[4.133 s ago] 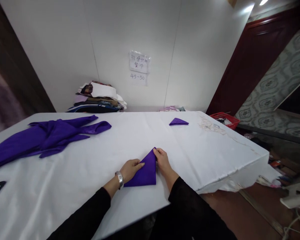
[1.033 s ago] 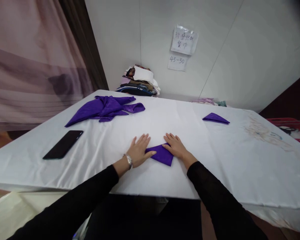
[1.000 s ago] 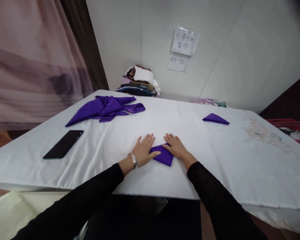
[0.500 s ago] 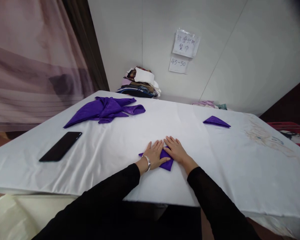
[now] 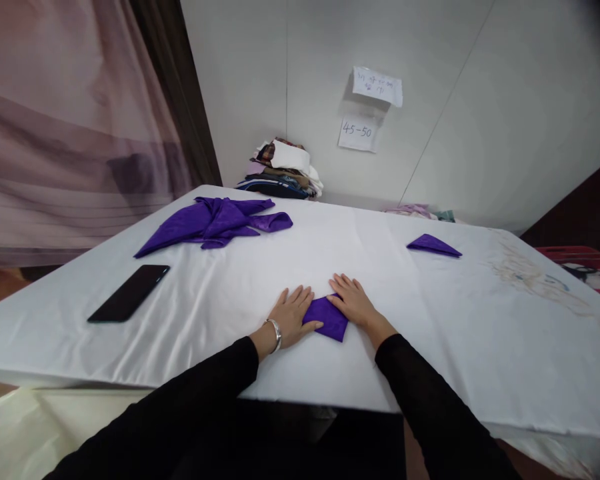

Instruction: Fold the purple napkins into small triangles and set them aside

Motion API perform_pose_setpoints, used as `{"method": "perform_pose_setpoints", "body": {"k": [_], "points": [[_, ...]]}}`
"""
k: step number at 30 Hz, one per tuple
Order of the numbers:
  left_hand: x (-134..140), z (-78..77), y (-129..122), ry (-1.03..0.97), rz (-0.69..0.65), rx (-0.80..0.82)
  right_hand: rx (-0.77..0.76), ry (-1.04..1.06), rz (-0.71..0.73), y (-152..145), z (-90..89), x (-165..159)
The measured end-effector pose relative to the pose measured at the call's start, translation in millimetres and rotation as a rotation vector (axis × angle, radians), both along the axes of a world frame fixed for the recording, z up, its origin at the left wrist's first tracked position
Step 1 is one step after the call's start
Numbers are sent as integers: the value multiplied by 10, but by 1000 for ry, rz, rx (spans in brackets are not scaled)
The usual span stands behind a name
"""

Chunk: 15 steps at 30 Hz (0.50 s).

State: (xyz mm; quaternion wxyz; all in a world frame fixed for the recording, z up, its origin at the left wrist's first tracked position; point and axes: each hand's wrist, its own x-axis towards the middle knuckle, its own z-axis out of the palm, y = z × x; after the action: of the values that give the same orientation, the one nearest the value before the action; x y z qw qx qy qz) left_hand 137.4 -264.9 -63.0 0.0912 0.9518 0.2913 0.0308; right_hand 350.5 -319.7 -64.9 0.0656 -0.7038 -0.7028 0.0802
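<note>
A folded purple cloth napkin [image 5: 329,320] lies flat on the white tablecloth [image 5: 350,373], close to the table's front edge. Over its left end rests my left hand [image 5: 291,315], palm down, fingers spread, with a silver bracelet at the wrist. My right hand [image 5: 353,301] lies flat on its upper right part, fingers stretched out. The hands cover both ends of the napkin, while its middle shows between them. Neither hand grips anything.
Another purple napkin [image 5: 434,245], folded to a triangle, lies at the right. Loose purple cloths [image 5: 215,220] lie back left, with a black phone [image 5: 129,293] nearer. Folded clothes [image 5: 285,163] are piled behind the table. Paper signs [image 5: 359,133] hang on the wall.
My left hand has slid leftward across the napkin toward its left end, uncovering more of the middle. My right hand stays nearly in place. The upper wall sign has curled outward.
</note>
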Motion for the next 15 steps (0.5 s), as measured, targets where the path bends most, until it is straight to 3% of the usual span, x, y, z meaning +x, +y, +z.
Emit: {"method": "perform_pose_setpoints", "body": {"k": [9,12,15], "points": [[-340,65,3,42,44,-45,-14,10,-12,4,3,-9],[-258,149,18,30,125,-75,-15,21,-11,-1,12,-6],[21,212,63,-85,175,13,-6,25,-17,-2,5,-4]]}}
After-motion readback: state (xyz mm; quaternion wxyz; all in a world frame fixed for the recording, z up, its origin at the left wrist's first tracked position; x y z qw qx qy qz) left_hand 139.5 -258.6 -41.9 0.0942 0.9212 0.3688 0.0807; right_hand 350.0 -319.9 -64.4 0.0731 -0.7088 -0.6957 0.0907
